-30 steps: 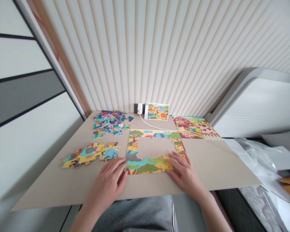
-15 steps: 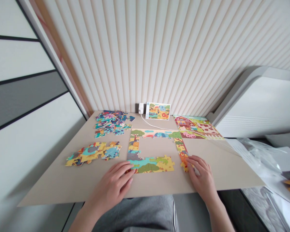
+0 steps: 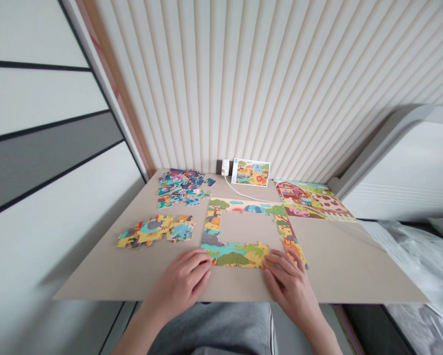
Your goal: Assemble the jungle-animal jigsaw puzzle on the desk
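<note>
A partly joined animal jigsaw puzzle [image 3: 230, 259] forms a frame around bare tabletop. My left hand [image 3: 186, 276] lies at its lower left corner, fingertips touching the edge, fingers stretched out and covering that corner. Across from it, my right hand [image 3: 289, 276] rests palm down with fingers spread over the right end of the bottom row. Beneath those fingers, the join between the bottom row and the right-hand strip with the lion [image 3: 289, 244] is hidden. Loose yellow and blue puzzle pieces [image 3: 151, 230] lie overlapped to the left.
A pile of dark blue and purple pieces [image 3: 184, 185] sits at the back left. Against the pleated wall leans a picture card [image 3: 251, 172], beside a white charger [image 3: 225, 167] whose cable crosses rightward over a farm puzzle [image 3: 310, 197]. Clear plastic wrapping [image 3: 421, 246] lies at right.
My right hand has moved left from the lion strip onto the right end of the bottom row. My left hand stays at the lower left corner. The whole view has shifted slightly.
</note>
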Demonstrator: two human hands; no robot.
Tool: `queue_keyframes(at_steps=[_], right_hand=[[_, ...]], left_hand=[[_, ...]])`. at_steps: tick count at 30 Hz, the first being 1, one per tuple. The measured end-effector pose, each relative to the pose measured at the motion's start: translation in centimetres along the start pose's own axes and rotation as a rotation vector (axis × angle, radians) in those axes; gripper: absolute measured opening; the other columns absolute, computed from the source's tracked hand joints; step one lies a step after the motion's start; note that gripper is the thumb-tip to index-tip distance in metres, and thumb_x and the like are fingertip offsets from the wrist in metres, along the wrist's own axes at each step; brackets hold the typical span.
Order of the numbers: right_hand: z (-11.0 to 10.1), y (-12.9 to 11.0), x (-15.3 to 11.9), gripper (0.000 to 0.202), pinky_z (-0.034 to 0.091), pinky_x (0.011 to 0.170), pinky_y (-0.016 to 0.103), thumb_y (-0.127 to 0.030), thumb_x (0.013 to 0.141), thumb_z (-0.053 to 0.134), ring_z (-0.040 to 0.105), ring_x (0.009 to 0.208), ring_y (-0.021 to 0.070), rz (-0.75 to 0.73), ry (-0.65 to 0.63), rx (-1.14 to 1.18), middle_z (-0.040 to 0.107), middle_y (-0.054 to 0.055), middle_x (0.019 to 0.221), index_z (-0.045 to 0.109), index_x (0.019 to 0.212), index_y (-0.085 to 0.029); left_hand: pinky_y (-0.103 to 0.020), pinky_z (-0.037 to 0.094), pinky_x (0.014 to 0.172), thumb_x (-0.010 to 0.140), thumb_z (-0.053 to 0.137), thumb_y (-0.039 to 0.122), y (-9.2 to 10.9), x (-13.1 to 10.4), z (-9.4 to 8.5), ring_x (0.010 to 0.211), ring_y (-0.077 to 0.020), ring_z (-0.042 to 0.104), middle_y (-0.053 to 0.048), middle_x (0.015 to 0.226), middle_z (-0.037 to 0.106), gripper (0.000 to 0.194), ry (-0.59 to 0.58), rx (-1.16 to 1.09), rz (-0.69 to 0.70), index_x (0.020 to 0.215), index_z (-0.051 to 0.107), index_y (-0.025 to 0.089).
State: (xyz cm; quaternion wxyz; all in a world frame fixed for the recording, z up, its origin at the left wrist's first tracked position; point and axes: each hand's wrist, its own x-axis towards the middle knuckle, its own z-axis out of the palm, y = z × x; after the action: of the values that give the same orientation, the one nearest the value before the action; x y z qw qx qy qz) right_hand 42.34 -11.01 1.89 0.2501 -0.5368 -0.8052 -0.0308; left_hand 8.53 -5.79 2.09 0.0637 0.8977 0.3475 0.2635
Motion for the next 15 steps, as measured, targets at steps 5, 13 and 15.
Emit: queue_keyframes(at_steps=[5, 13, 15], right_hand=[[0.7, 0.5, -0.8, 0.026, 0.048, 0.106, 0.051, -0.022, 0.099, 0.060, 0.061, 0.125, 0.0289, 0.053, 0.142, 0.072, 0.071, 0.008, 0.127, 0.071, 0.122, -0.028], [1.6, 1.0, -1.3, 0.019, 0.054, 0.095, 0.050, -0.023, 0.098, 0.060, 0.067, 0.113, 0.0300, 0.104, 0.275, 0.089, 0.074, 0.009, 0.114, 0.074, 0.111, -0.027], [1.6, 0.9, -1.2, 0.019, 0.054, 0.095, 0.050, -0.024, 0.098, 0.060, 0.068, 0.112, 0.0301, 0.102, 0.279, 0.081, 0.075, 0.009, 0.114, 0.074, 0.111, -0.027]], left_hand=[[-0.047, 0.051, 0.108, 0.101, 0.052, 0.015, -0.1, 0.0, 0.0, 0.120, -0.0268, 0.062, -0.010, 0.122, 0.069, 0.030, 0.069, 0.035, -0.055, 0.127, 0.066, 0.021], [-0.045, 0.056, 0.099, 0.100, 0.052, 0.016, -0.1, 0.1, 0.0, 0.109, -0.0255, 0.066, -0.009, 0.112, 0.072, 0.026, 0.097, 0.066, -0.118, 0.117, 0.070, 0.022], [-0.045, 0.056, 0.099, 0.100, 0.052, 0.016, 0.1, 0.2, -0.1, 0.108, -0.0252, 0.067, -0.008, 0.111, 0.072, 0.026, 0.106, 0.068, -0.112, 0.116, 0.071, 0.023]])
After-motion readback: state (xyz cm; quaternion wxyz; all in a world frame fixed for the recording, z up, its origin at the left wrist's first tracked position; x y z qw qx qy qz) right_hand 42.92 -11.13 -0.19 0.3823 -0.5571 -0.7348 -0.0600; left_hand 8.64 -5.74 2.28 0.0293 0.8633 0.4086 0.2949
